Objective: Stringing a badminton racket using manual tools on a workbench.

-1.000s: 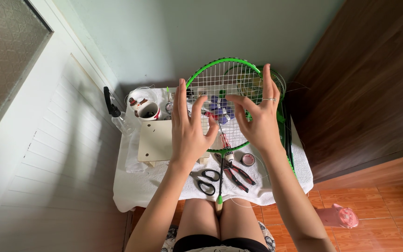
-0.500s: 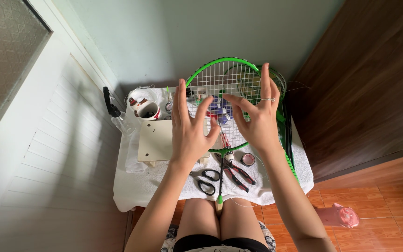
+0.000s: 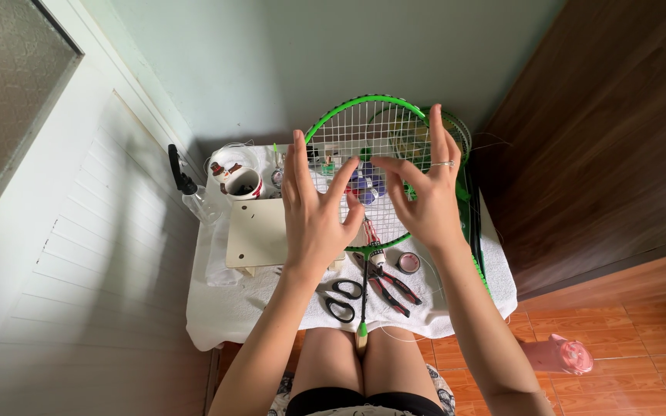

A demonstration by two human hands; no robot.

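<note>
I hold my left hand (image 3: 314, 216) and right hand (image 3: 424, 196) spread, fingers released, grasping nothing, over the strings of the green badminton racket (image 3: 364, 135), which lies on the towel-covered table (image 3: 225, 308) beside scissors (image 3: 342, 299) and pliers (image 3: 391, 289).

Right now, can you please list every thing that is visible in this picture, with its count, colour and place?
racket: one, green frame with white strings, upright over the table's middle
scissors: one, black handles, table front
pliers: one, red and black handles, right of the scissors
tape roll: one, dark with pale centre, right of the racket shaft
board: one, cream, table left
mug: one, white, behind the board
spray bottle: one, clear with black head, table's left edge
towel: one, white, covering the table
pink bottle: one, lying on the orange floor tiles
left hand: open, fingers spread at the strings
right hand: open, a ring on one finger
</note>
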